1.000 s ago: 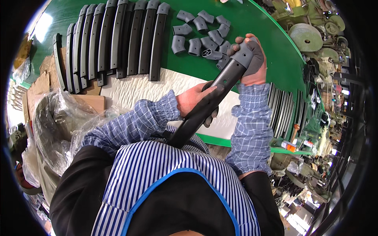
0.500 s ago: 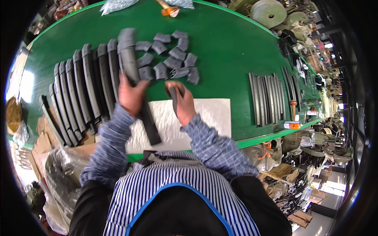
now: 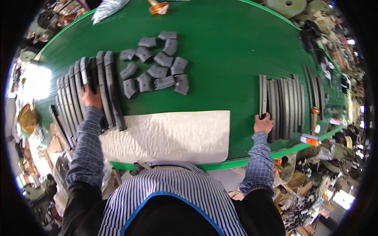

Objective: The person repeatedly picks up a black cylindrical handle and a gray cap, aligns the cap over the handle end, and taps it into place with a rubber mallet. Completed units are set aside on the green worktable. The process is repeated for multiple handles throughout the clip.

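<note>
In the head view, the person's left hand (image 3: 91, 98) reaches into a row of long, curved black bars with grey end pieces (image 3: 75, 92) on the left of the green worktop (image 3: 220, 59). Its fingers lie over the bars about the middle of the row; whether the left grip is closed on one cannot be told.

The right hand (image 3: 264, 123) is at the near end of a row of slim, straight dark grey bars (image 3: 281, 108), standing side by side on the right. Its thumb and fingers touch the leftmost bars, but how tightly the right grip is closed cannot be told.

Between the hands, a rectangular white padded sheet (image 3: 177, 135) lies along the near edge. Beyond it, just right of the curved bars, is a loose cluster of short, bent grey connectors (image 3: 158, 72). Right of the straight bars lies a wooden-handled tool with a brown head (image 3: 315, 111), near a small orange-and-white container (image 3: 310, 140).
</note>
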Demonstrator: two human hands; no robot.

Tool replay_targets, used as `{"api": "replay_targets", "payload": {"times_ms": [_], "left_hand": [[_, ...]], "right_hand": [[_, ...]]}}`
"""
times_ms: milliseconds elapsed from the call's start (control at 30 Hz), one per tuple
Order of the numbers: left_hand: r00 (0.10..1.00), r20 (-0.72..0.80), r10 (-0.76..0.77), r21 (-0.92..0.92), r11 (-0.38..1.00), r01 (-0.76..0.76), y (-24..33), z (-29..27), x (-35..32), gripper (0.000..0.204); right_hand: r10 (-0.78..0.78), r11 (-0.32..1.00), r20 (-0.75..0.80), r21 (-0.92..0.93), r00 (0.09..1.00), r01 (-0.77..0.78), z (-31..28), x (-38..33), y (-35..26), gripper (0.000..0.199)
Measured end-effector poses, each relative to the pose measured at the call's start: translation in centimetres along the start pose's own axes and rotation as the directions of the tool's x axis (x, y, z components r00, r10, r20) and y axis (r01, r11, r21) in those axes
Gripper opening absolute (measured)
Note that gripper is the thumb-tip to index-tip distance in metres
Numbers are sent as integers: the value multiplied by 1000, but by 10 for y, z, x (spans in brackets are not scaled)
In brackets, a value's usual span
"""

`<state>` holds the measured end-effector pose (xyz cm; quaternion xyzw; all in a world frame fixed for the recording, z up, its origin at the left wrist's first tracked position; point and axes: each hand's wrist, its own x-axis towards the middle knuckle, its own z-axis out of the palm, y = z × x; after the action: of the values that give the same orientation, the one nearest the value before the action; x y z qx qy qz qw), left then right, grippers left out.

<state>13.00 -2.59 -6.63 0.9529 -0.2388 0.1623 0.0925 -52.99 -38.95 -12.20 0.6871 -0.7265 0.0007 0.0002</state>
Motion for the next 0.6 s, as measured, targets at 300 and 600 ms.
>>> {"api": "replay_targets", "payload": {"times_ms": [300, 600], "left_hand": [[591, 539, 600, -519, -316, 794, 207, -101, -160, 67], [605, 483, 633, 18, -698, 716, 84, -110, -71, 50]], "right_hand": [[-695, 500, 160, 808, 701, 311, -117, -179, -200, 50], [-658, 680, -96, 351, 747, 644, -33, -119, -341, 68]]}}
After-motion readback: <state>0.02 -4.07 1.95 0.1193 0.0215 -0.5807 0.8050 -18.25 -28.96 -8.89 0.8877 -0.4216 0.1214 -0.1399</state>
